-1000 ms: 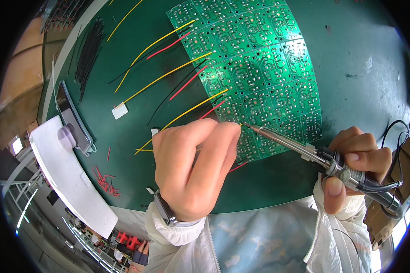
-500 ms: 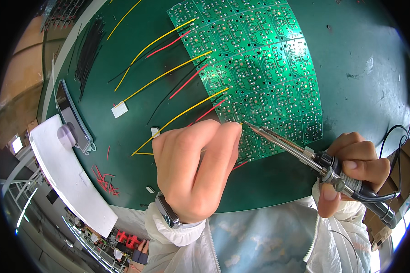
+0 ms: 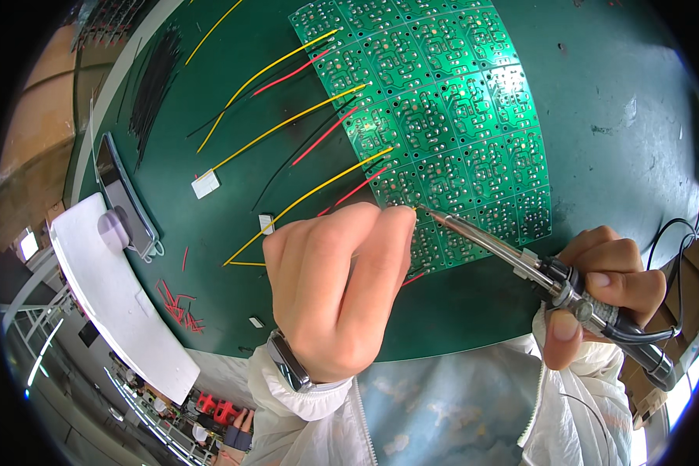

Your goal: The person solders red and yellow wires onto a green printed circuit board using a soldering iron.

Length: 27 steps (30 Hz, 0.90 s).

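Observation:
A green circuit board panel lies on the table, split into many small boards with solder joints. My left hand is closed in a pinch over its lower left edge, on a yellow wire whose end shows just past the fingertips at the board. In my right hand is a soldering iron, its thin tip touching or almost touching that wire end. Other yellow wires, red wires and black wires stick out from the panel's left edge. My left hand hides the panel's lower left corner.
Black wires lie bundled at the far left. Short red wire pieces are scattered nearer. A phone leans beside a curved white stand. Small white blocks sit among the wires. The iron's black cable loops at right.
The panel and its wires have shifted very slightly right. My left hand and the iron's tip have moved a little to the right with them; both grips are unchanged.

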Each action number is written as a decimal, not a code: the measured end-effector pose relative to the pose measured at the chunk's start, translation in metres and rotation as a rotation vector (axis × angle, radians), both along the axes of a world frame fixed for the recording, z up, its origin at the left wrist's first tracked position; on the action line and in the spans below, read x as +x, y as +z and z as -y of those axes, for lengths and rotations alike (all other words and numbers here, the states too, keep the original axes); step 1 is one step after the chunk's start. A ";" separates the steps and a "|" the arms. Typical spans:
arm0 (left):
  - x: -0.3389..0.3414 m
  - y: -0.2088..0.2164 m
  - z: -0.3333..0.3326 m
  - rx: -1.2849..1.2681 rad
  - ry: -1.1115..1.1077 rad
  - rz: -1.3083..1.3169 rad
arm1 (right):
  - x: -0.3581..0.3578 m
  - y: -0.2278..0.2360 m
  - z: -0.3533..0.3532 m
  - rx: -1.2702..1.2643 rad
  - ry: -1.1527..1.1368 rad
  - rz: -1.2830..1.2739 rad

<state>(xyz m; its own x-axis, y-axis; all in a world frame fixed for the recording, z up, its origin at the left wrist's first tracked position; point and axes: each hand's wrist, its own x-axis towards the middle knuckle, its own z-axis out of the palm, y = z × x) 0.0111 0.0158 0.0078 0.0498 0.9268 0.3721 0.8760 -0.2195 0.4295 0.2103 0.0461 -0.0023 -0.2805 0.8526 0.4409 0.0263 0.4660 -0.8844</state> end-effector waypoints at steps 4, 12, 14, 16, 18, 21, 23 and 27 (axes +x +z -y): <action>0.001 -0.001 0.001 0.000 0.007 0.005 | -0.002 -0.002 0.003 0.008 -0.068 -0.010; 0.000 0.000 0.001 0.004 -0.006 -0.027 | -0.003 0.000 0.002 -0.009 -0.040 -0.034; -0.002 -0.001 0.003 -0.001 -0.024 -0.040 | -0.003 -0.001 0.002 -0.008 -0.038 -0.038; -0.003 -0.001 0.003 -0.006 -0.040 -0.055 | -0.002 -0.001 0.001 -0.006 -0.034 -0.044; -0.002 -0.001 0.003 -0.008 -0.043 -0.049 | -0.002 -0.002 0.001 0.008 -0.021 -0.042; 0.001 0.001 0.001 -0.014 0.001 -0.022 | -0.002 -0.002 0.000 0.012 -0.022 -0.045; 0.001 0.001 0.001 -0.015 0.004 -0.015 | 0.000 -0.003 -0.001 0.017 -0.006 -0.039; 0.000 -0.002 0.002 0.001 0.012 0.026 | -0.001 -0.002 0.000 0.006 -0.012 -0.022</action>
<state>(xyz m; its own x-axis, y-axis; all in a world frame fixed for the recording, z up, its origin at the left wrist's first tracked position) 0.0115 0.0142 0.0058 0.0295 0.9268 0.3743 0.8670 -0.2101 0.4519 0.2093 0.0462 -0.0039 -0.2603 0.8533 0.4518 0.0124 0.4708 -0.8821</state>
